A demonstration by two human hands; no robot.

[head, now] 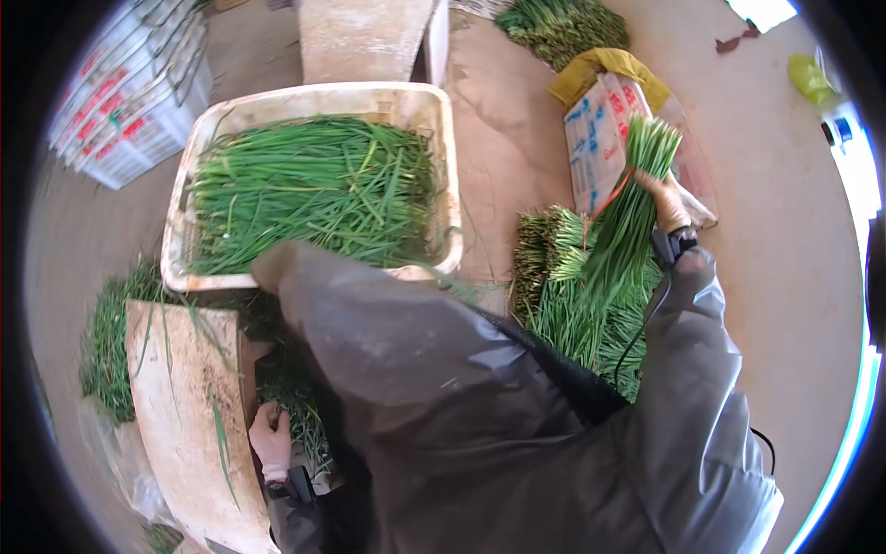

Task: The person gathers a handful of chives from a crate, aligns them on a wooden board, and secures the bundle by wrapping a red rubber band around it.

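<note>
My right hand (666, 199), in a pale glove, grips a bundle of long green chives (616, 228) near its cut, light-coloured ends. A red tie (615, 196) goes around that bundle. Its leaves hang over a stack of more chive bundles (571, 318) on the floor. Low on the left, my left hand (271, 438) is beside the edge of a worn wooden board (181, 388), fingers curled. Loose leaf scraps (308, 415) lie next to it; whether it pinches anything is unclear. In front of my knee stands a white plastic crate (451, 201) filled with loose chives (311, 187).
White crates (138, 131) are nested at the upper left. A printed bag (599, 138) with a yellow edge sits behind the bundles. More bundles (567, 28) lie at the far end. A heap of greens (114, 339) and clear plastic (131, 464) flank the board.
</note>
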